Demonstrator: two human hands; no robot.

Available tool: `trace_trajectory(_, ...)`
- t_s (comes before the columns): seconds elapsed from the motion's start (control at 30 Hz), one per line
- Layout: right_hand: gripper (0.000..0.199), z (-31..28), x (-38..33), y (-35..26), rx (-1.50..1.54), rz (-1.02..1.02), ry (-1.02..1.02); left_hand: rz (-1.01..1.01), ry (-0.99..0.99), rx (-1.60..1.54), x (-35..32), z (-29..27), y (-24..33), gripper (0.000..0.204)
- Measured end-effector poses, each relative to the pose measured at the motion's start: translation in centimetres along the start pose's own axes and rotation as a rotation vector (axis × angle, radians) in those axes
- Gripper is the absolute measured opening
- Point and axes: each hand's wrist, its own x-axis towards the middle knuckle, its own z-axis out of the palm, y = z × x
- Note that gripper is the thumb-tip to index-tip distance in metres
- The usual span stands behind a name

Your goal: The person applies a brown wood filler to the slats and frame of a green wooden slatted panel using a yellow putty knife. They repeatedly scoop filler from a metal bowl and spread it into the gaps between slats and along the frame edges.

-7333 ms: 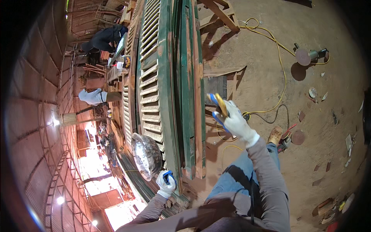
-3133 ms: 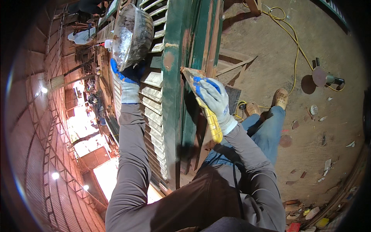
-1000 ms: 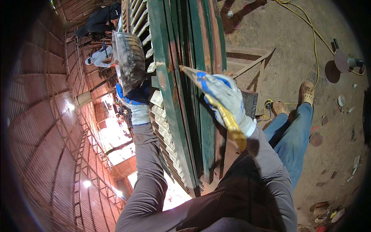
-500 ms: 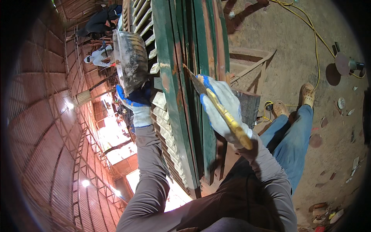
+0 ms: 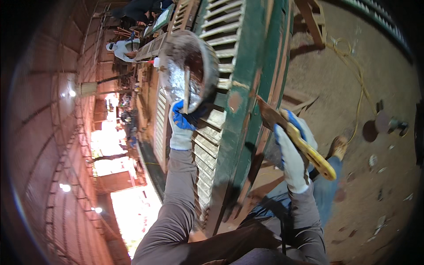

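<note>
The person's left hand (image 5: 182, 126), in a grey-and-blue work glove, is raised on an outstretched grey-sleeved arm with fingers closed, while the gloved right hand (image 5: 292, 150) is clenched, its forearm bent back toward the body.
</note>
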Motion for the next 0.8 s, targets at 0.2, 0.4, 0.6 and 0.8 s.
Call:
trace_trajectory(0.2,0.031,1.5,-0.4,-10.3,-0.248,-0.045,-0.034,0.113,0.085,0.106,-9.0,8.9,-0.8,0.022)
trace_trajectory(0.4,0.029,4.9,1.2,-13.2,-0.766,-0.509,-0.365,-0.146,0.347,0.354,-13.1,15.4,1.8,0.030)
trace_trajectory(0.6,0.027,11.5,4.2,-11.8,-1.242,-0.549,-0.455,-0.180,0.379,0.145,-14.9,17.9,1.9,0.045)
trace_trajectory(0.8,0.034,12.6,4.6,-10.4,-1.405,-0.507,-0.399,-0.039,0.268,-0.051,-14.4,19.9,3.2,0.082)
